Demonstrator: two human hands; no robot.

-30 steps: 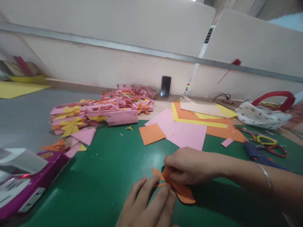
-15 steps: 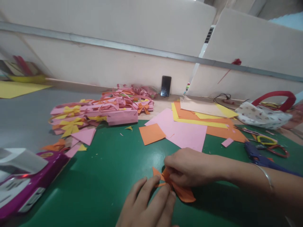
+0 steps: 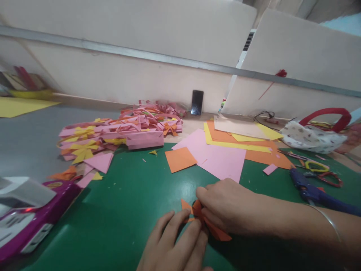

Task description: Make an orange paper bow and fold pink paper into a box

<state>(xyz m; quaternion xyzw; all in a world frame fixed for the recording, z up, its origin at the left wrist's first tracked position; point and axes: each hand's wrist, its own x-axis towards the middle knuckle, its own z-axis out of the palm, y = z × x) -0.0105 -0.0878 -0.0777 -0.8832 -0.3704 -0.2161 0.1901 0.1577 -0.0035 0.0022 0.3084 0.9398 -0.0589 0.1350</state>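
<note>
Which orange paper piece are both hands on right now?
The pointed orange piece, with the left hand and right hand on it. Others, like the flat orange square and orange sheets beyond, lie untouched.

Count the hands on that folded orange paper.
2: the left hand, fingers spread at the near side of the folded orange paper, and the right hand, curled over its right side. Some fingertips are hidden; no third hand shows.

- Bare right hand [image 3: 228, 207] shifted slightly nearer the person, covering more of the folded orange paper piece [image 3: 218, 230].
- Thin silver wrist bangle [image 3: 328, 220] lower.
- More of the dark-blue glue gun [image 3: 307, 190] showing.
</note>
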